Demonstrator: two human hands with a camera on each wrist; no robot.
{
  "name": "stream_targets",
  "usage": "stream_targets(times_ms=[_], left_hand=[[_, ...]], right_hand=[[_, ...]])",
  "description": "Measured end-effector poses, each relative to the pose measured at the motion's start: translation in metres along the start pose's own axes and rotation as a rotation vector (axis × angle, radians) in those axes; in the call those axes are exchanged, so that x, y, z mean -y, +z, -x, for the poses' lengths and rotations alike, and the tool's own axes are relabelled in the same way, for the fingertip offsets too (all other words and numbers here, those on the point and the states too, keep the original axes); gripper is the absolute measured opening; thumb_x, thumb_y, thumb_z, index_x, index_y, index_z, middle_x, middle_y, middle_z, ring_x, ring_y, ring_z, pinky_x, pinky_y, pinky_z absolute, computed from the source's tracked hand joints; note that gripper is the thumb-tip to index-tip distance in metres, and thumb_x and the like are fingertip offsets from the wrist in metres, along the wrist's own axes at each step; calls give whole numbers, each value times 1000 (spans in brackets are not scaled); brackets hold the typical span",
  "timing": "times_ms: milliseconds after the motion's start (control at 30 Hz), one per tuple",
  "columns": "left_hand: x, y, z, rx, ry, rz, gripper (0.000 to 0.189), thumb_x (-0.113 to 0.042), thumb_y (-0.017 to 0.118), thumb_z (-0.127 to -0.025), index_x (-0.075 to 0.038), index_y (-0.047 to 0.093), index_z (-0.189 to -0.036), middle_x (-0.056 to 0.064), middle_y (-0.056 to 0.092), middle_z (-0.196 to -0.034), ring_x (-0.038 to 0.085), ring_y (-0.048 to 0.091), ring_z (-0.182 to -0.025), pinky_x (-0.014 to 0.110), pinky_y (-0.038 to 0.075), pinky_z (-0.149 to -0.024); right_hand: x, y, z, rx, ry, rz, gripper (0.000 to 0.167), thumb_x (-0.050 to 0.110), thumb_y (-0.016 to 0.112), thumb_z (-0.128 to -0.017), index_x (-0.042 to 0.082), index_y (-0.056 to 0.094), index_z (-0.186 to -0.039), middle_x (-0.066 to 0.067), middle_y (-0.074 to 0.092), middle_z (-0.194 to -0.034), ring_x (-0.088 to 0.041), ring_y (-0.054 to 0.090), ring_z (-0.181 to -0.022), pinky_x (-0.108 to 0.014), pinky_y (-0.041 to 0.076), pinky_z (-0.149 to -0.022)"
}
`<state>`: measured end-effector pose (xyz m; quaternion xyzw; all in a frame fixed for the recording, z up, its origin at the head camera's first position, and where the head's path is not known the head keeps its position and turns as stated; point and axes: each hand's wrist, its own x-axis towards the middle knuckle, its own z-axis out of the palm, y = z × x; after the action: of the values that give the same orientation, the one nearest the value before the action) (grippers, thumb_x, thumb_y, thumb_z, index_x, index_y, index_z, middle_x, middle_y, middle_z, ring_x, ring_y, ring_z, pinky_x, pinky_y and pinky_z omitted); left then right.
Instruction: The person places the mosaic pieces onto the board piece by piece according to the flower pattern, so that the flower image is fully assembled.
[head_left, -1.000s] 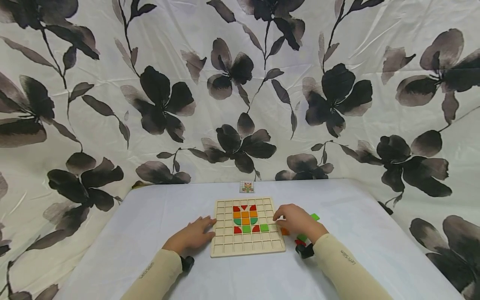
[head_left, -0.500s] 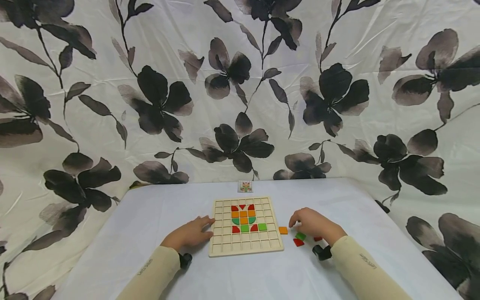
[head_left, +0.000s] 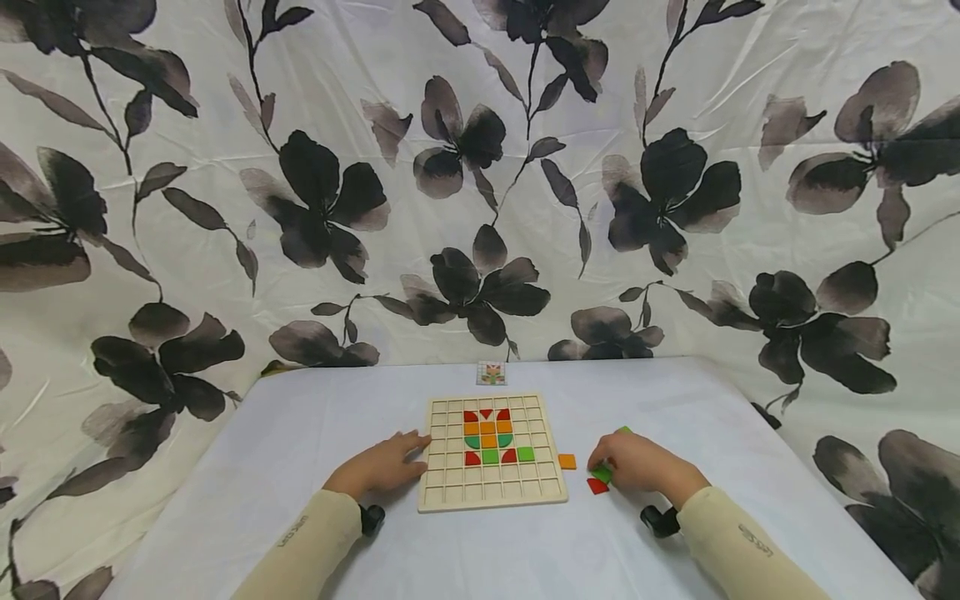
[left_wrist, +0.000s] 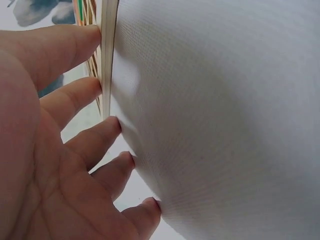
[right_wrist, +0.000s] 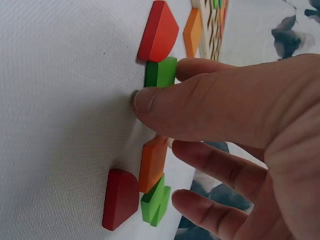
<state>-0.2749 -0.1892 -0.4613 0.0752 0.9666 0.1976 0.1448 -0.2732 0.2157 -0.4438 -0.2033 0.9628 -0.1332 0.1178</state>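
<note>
My left hand [head_left: 378,467] rests at the left edge of the wooden grid board [head_left: 446,492], its fingers spread; in the left wrist view the fingertips [left_wrist: 92,36] touch the board's side. Red, orange and green blocks form a pattern in the grid, with a green square [head_left: 525,454] at its lower right. Right of the board, my right hand [head_left: 641,467] has thumb and index finger at a green block [right_wrist: 161,72] on the table, pinching it. A red block [right_wrist: 161,32] with one curved side lies against that green block. The other fingers hang loosely curled.
An orange square [head_left: 567,461] lies beside the board's right edge. Beneath the right hand are another orange block [right_wrist: 152,165], a dark red block [right_wrist: 120,200] and green pieces [right_wrist: 155,202]. A small pattern card [head_left: 491,373] sits at the table's back edge, before a floral cloth [head_left: 480,183].
My right hand has moved right and down from the board's right edge to the green block, uncovering the orange square. The left hand stays at the board.
</note>
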Motion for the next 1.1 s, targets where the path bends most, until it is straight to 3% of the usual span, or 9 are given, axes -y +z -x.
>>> stream_targets(times_ms=[267, 667, 1100], left_hand=[[1, 0, 0, -5, -4, 11, 55, -35, 60, -93, -21, 47, -145, 11, 35, -156, 38, 23, -147, 61, 23, -116], [1, 0, 0, -8, 1, 11, 55, -36, 60, -93, -21, 47, -145, 11, 36, -156, 37, 24, -147, 61, 23, -116], [4, 3, -1, -24, -6, 17, 56, -38, 61, -92, -22, 47, -145, 9, 36, -156, 36, 23, -148, 61, 23, -116]], right_hand=[[1, -2, -1, -5, -24, 62, 23, 2, 72, -81, 18, 76, -96, 9, 62, -94, -11, 52, -83, -35, 53, -85], [12, -12, -10, -61, -29, 10, 27, 8, 74, -77, 19, 74, -103, 9, 61, -104, -13, 55, -99, -38, 50, -92], [37, -6, -33, -151, -193, -44, 30, 20, 74, -80, 15, 73, -110, 8, 63, -99, -17, 58, -95, -39, 51, -91]])
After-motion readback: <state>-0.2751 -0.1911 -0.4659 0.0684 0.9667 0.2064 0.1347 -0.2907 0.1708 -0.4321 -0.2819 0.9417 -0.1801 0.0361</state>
